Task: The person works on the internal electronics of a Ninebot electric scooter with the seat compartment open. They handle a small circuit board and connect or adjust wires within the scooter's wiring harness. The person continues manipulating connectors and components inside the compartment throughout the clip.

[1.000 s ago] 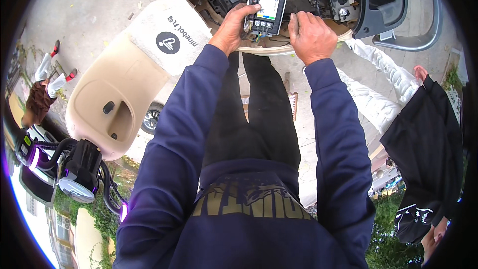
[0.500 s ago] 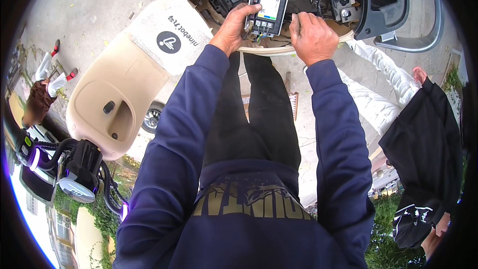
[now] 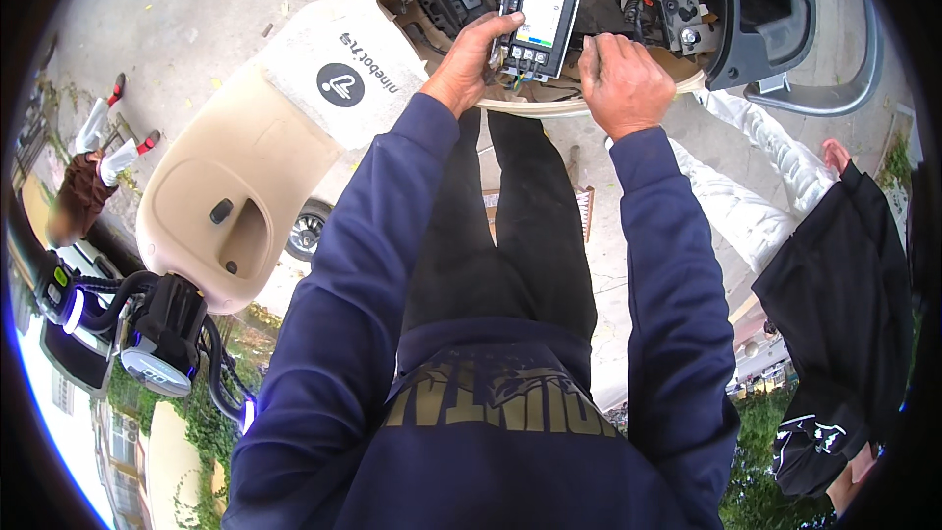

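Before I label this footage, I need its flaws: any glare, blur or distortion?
Head view: fisheye bending toward a dark rim; sky at lower left blown out, fringed blue; fine print on the black module unreadable; left hand and right hand reasonably sharp.

Module casing (image 3: 542, 18): matt plastic; grab rail (image 3: 834, 102): smooth metal.

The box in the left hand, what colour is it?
The box is black, its label mostly white: head view.

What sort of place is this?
Outdoors, probably a paved yard or roadside: grey pavement stretches around the beige scooter, and green foliage shows at lower right. Can't tell exactly which.
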Tool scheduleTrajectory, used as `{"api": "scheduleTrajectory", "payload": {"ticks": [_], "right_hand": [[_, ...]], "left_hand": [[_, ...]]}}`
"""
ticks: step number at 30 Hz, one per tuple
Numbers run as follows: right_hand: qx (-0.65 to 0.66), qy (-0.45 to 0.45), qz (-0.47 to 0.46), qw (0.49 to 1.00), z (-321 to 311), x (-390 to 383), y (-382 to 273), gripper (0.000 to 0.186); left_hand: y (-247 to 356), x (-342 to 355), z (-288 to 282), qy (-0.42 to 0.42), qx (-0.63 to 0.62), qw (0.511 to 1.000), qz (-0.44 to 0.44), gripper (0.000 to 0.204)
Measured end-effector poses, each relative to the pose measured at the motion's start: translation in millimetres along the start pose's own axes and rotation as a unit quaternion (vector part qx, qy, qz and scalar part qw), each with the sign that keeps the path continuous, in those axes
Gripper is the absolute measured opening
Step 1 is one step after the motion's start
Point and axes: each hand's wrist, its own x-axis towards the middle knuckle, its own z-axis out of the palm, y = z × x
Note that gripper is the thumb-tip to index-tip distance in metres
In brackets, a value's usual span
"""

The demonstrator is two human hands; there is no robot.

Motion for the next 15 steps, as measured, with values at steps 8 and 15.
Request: {"api": "scheduleTrajectory", "payload": {"ticks": [8,15], "right_hand": [[0.007,0.005,-0.004,1.000,0.1,0.6,1.1,0.022],[0.012,0.015,-0.007,1.000,1.1,-0.1,2.8,0.022]], "left_hand": [[-1.9,2.1,1.6,-0.004,-0.002,1.000,0.021,0.040],[3.4,-0.6,8.4,0.007,-0.007,1.000,0.014,0.037]]}}
